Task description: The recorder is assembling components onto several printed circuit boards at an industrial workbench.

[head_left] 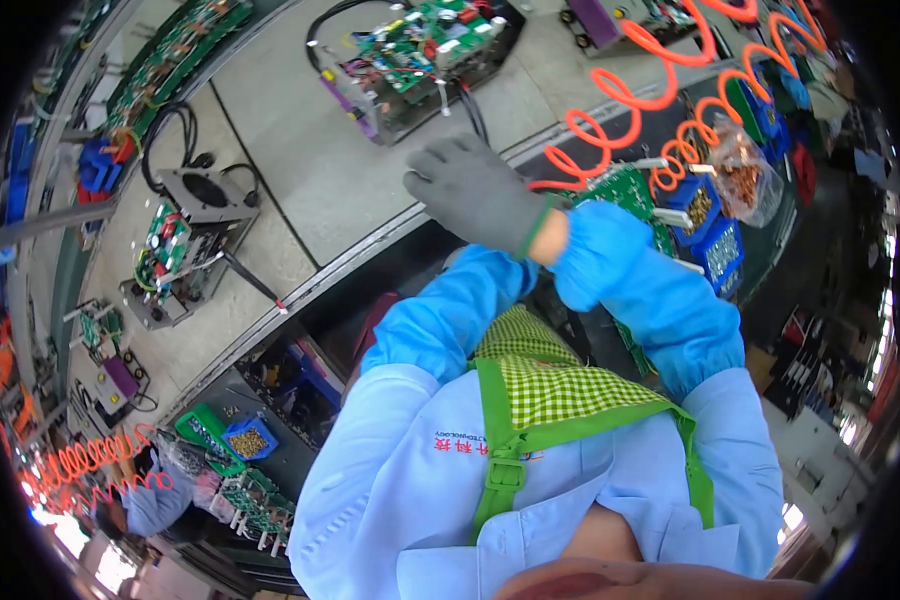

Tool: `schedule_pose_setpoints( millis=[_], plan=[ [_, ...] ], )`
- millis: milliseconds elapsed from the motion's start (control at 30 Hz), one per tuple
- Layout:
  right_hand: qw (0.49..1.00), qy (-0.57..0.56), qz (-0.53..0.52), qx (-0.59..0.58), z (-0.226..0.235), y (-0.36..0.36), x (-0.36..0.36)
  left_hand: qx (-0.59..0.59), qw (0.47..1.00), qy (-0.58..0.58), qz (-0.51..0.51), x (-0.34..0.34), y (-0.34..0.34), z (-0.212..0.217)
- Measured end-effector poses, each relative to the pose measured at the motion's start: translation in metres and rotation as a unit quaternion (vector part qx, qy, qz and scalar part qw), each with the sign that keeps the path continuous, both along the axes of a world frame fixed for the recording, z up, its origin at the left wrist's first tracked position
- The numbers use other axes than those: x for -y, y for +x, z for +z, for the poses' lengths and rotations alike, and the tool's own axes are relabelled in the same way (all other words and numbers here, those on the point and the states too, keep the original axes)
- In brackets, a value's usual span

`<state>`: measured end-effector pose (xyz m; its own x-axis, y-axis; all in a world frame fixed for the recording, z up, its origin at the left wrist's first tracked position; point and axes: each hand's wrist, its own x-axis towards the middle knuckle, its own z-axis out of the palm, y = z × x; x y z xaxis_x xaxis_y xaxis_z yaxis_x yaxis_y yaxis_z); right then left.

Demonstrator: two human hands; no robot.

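Note:
My right hand [475,195], in a grey glove with a green cuff, reaches left over the near edge of the conveyor bench, back of the hand up. Its fingers are spread a little, and nothing shows in them. Just beyond the fingertips sits a metal chassis [400,105] carrying green circuit boards [425,45] and dark cables. My left forearm, in a blue sleeve cover [450,310], points in toward the right wrist. The left hand itself is hidden behind the right wrist and sleeve. Beside the right sleeve lies a green circuit board [620,190], partly covered.
Orange coiled hoses [620,95] hang across the right. Blue bins of brass screws [698,212] and silver screws [720,255] stand near a plastic bag of copper-coloured parts [742,180]. A fan-fitted chassis [205,195] sits left on the bench [310,170]. Another person [160,495] is at lower left.

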<state>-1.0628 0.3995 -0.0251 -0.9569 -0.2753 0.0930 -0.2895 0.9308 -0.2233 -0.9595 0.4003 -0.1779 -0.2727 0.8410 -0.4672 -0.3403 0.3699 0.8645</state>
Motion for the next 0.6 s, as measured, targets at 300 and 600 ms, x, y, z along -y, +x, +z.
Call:
schedule_pose_setpoints(
  millis=[300, 600],
  plan=[
    [0.974, 0.103, 0.14, 0.145, -0.182, -0.102, 0.086, 0.032, 0.999, 0.007, 0.023, 0.009, 0.004, -0.01],
    [0.995, -0.032, 0.086, 0.025, -0.257, -0.109, 0.063, 0.053, 0.999, 0.012, 0.004, 0.004, -0.002, -0.041]
  ],
)
